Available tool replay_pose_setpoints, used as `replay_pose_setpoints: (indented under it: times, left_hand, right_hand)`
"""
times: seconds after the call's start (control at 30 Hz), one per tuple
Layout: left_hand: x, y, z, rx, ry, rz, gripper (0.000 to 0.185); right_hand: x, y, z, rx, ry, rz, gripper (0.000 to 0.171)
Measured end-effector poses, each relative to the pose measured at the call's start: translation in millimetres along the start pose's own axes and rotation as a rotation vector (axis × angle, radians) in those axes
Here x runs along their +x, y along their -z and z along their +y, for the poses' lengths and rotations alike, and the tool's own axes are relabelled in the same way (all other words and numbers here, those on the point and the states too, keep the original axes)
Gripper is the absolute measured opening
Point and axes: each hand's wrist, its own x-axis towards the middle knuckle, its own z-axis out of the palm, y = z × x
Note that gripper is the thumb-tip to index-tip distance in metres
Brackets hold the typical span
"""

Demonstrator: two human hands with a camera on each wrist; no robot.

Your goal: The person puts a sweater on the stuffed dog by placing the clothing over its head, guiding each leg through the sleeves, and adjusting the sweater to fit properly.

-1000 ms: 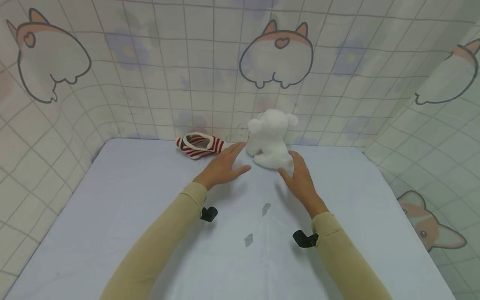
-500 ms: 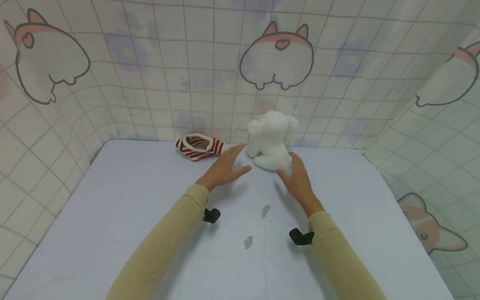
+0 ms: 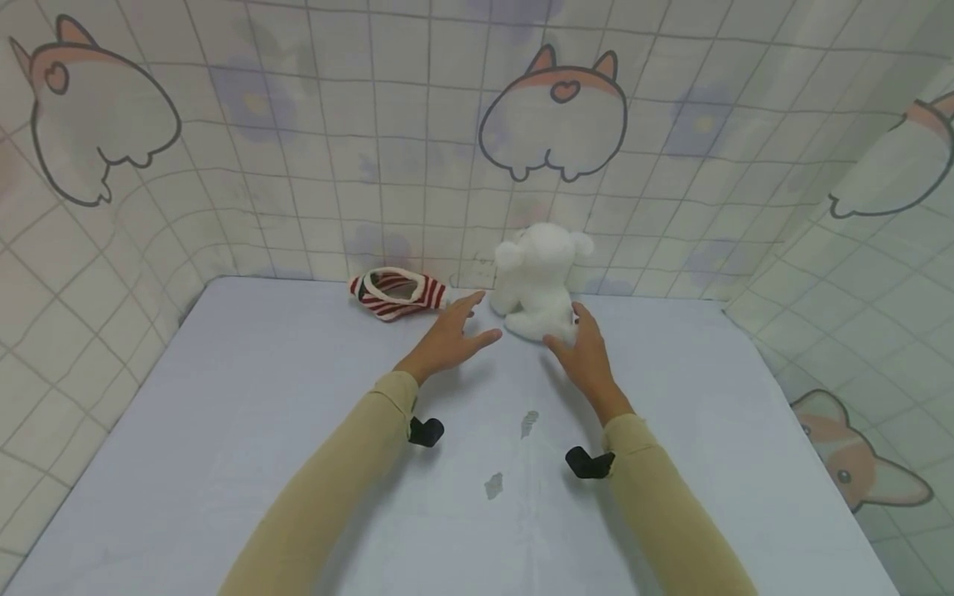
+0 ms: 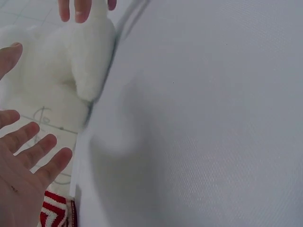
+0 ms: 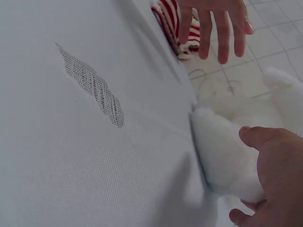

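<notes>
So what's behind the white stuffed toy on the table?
Right behind the stuffed toy hangs the checked curtain with cartoon dog prints, closing off the table's far edge. The strip of curtain directly behind the toy's body is covered, so anything there cannot be seen.

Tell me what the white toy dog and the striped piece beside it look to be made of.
White toy dog: soft plush, judging by its fuzzy, matte pile in the wrist views. Striped piece: probably knitted fabric; ribbed red and white stripes show, limp on the table.
</notes>
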Motion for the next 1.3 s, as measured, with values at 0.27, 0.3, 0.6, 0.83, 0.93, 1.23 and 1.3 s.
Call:
replay_pose_setpoints:
  times: [0.27, 0.3, 0.6, 0.83, 0.93, 1.23, 1.3]
  left_hand:
    - [-0.3, -0.6, -4.9, -0.048, 0.028, 0.006, 0.082]
    - [-0.4, -0.5, -5.6, -0.051, 0.029, 0.007, 0.082]
    - [-2.2, -0.4, -10.5, -0.098, 0.044, 0.006, 0.083]
    - [-1.0, -5.7, -18.2, -0.122, 0.044, 0.018, 0.082]
    - [-0.2, -6.8, -20.5, -0.134, 0.034, 0.022, 0.08]
    - [0.1, -6.6, -22.8, -0.146, 0.036, 0.026, 0.08]
    - [0.2, -6.1, -22.9, -0.147, 0.039, 0.024, 0.079]
  right_hand:
    - [9.3, -7.8, -2.7, 0.019, -0.023, 0.007, 0.081]
    - [10.7, -8.5, -3.2, 0.017, -0.031, 0.008, 0.081]
    - [23.7, -17.9, -2.0, -0.008, -0.035, 0.026, 0.088]
    - [30.6, -27.6, -2.5, 0.0, -0.076, 0.068, 0.086]
    - [32.7, -31.2, -4.4, 0.0, -0.088, 0.098, 0.082]
    - [37.8, -37.4, -10.0, -0.007, -0.129, 0.165, 0.074]
    - [38.7, -37.6, -11.3, 0.003, -0.134, 0.184, 0.071]
